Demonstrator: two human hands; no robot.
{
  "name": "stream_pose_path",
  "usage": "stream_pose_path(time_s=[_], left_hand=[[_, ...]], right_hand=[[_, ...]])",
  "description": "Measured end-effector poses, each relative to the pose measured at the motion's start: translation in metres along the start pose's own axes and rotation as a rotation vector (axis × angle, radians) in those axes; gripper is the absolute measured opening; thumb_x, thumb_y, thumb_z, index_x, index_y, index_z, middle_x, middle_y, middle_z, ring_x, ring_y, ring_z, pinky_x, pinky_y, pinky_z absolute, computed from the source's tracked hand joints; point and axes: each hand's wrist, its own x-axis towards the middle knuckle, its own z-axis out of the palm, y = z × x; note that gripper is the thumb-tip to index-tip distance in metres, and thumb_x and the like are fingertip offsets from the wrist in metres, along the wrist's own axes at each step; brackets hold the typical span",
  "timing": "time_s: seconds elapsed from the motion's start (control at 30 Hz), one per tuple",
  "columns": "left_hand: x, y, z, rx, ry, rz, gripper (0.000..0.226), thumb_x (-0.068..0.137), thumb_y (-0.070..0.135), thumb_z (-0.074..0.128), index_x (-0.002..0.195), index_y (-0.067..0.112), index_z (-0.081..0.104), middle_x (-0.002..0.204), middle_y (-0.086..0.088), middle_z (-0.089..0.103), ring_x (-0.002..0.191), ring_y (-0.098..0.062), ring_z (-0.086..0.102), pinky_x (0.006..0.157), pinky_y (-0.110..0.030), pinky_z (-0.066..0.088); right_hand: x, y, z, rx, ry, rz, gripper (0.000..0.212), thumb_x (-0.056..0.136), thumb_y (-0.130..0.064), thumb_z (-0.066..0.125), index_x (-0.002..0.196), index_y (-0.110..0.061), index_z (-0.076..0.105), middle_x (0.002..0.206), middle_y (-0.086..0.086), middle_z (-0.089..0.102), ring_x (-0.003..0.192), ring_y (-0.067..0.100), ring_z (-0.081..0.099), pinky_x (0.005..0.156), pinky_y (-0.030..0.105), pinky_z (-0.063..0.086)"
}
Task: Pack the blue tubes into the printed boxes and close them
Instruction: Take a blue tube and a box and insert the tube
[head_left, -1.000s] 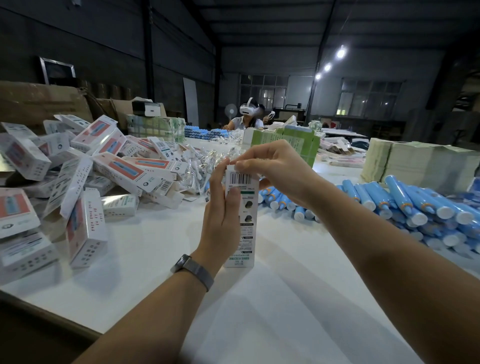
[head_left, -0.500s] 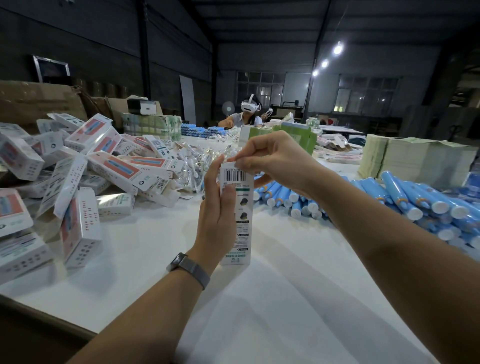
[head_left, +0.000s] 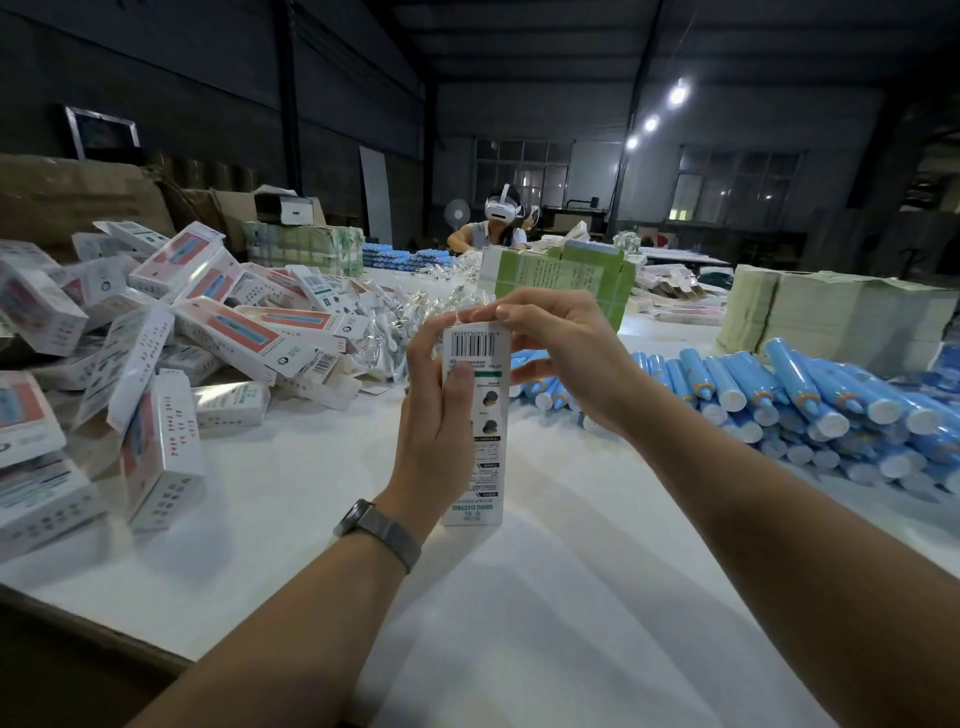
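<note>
A tall white printed box (head_left: 483, 467) stands upright on the white table (head_left: 519, 623), barcode near its top. My left hand (head_left: 441, 415) wraps round its left side, thumb across the front. My right hand (head_left: 561, 343) curls over the box's top end, fingertips pressing on the top flap. Whether a tube is inside is hidden. A heap of blue tubes (head_left: 810, 410) with white caps lies to the right. Closed printed boxes (head_left: 223, 332) are piled at the left.
Clear-wrapped small parts (head_left: 415, 317) lie behind the box. Green cartons (head_left: 571, 275) and a stack of flat pale sheets (head_left: 831, 317) stand further back. Another person with a white headset (head_left: 501, 218) sits at the far end. The table's near-left edge (head_left: 93, 623) drops off.
The view has shifted slightly; both hands stay on the upright box. My right hand's fingers have pressed lower over the top flap.
</note>
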Motion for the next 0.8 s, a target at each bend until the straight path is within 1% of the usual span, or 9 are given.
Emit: stream_pose_path(time_s=[0.2, 0.3, 0.43, 0.5, 0.6, 0.67, 0.7, 0.77, 0.8], left_hand=[[0.001, -0.002, -0.001, -0.029, -0.001, 0.035, 0.034, 0.105, 0.033, 0.031, 0.124, 0.061, 0.034, 0.114, 0.020, 0.064, 0.094, -0.012, 0.068, 0.071, -0.021, 0.054], [0.002, -0.001, 0.000, -0.032, 0.002, 0.034, 0.030, 0.103, 0.039, 0.031, 0.123, 0.060, 0.034, 0.112, 0.025, 0.063, 0.093, -0.011, 0.068, 0.071, -0.021, 0.054], [0.001, -0.003, 0.000, -0.036, -0.003, 0.004, 0.033, 0.104, 0.036, 0.032, 0.124, 0.063, 0.033, 0.108, 0.021, 0.065, 0.090, -0.016, 0.069, 0.071, -0.030, 0.057], [0.001, -0.005, -0.001, -0.060, -0.005, -0.007, 0.032, 0.104, 0.037, 0.033, 0.125, 0.061, 0.035, 0.100, 0.013, 0.067, 0.081, -0.014, 0.068, 0.065, -0.036, 0.057], [0.000, -0.006, -0.003, -0.079, 0.019, -0.051, 0.031, 0.101, 0.040, 0.036, 0.125, 0.060, 0.039, 0.082, -0.002, 0.061, 0.065, -0.022, 0.055, 0.058, -0.048, 0.048], [0.001, -0.006, -0.003, -0.093, 0.039, -0.100, 0.031, 0.100, 0.040, 0.037, 0.124, 0.059, 0.043, 0.073, -0.005, 0.055, 0.062, -0.030, 0.047, 0.057, -0.051, 0.044], [0.001, -0.005, -0.003, -0.098, 0.048, -0.125, 0.032, 0.100, 0.038, 0.037, 0.124, 0.058, 0.044, 0.075, -0.009, 0.055, 0.065, -0.036, 0.048, 0.059, -0.055, 0.046], [0.002, -0.005, -0.003, -0.109, 0.061, -0.161, 0.037, 0.100, 0.030, 0.036, 0.126, 0.054, 0.047, 0.084, -0.002, 0.063, 0.074, -0.036, 0.058, 0.068, -0.059, 0.051], [0.002, -0.004, -0.003, -0.123, 0.061, -0.170, 0.039, 0.100, 0.028, 0.035, 0.128, 0.052, 0.048, 0.089, 0.007, 0.067, 0.080, -0.027, 0.064, 0.075, -0.058, 0.054]], right_hand=[[-0.003, 0.003, 0.003, 0.017, 0.011, -0.037, 0.033, 0.102, -0.013, 0.047, 0.087, -0.024, 0.075, 0.106, 0.000, 0.076, 0.092, 0.029, 0.070, 0.074, 0.041, 0.060], [-0.004, 0.005, 0.004, 0.008, 0.026, -0.056, 0.032, 0.101, -0.011, 0.046, 0.090, -0.021, 0.074, 0.108, -0.005, 0.075, 0.095, 0.028, 0.070, 0.075, 0.044, 0.060], [-0.009, 0.012, 0.011, 0.046, 0.057, -0.084, 0.025, 0.099, -0.004, 0.050, 0.095, -0.016, 0.072, 0.112, -0.006, 0.073, 0.091, 0.016, 0.071, 0.064, 0.028, 0.059], [-0.011, 0.017, 0.016, 0.025, 0.092, -0.099, 0.018, 0.096, -0.005, 0.057, 0.100, -0.016, 0.071, 0.118, -0.005, 0.070, 0.093, 0.021, 0.071, 0.072, 0.031, 0.059], [-0.013, 0.021, 0.024, -0.197, 0.212, -0.128, 0.017, 0.090, -0.018, 0.069, 0.106, -0.022, 0.069, 0.118, -0.012, 0.068, 0.097, 0.011, 0.066, 0.090, 0.037, 0.055], [-0.015, 0.022, 0.028, -0.345, 0.277, -0.131, 0.023, 0.088, -0.030, 0.072, 0.111, -0.028, 0.069, 0.116, -0.016, 0.064, 0.098, 0.003, 0.062, 0.091, 0.037, 0.052], [-0.016, 0.022, 0.029, -0.404, 0.296, -0.134, 0.028, 0.087, -0.037, 0.073, 0.114, -0.029, 0.068, 0.117, -0.016, 0.062, 0.100, 0.004, 0.061, 0.091, 0.037, 0.051], [-0.018, 0.022, 0.031, -0.509, 0.300, -0.124, 0.042, 0.086, -0.049, 0.070, 0.123, -0.029, 0.064, 0.122, -0.014, 0.056, 0.106, 0.009, 0.058, 0.091, 0.040, 0.051], [-0.018, 0.023, 0.032, -0.556, 0.288, -0.102, 0.051, 0.086, -0.055, 0.067, 0.130, -0.029, 0.059, 0.126, -0.012, 0.053, 0.110, 0.011, 0.056, 0.091, 0.042, 0.051]])
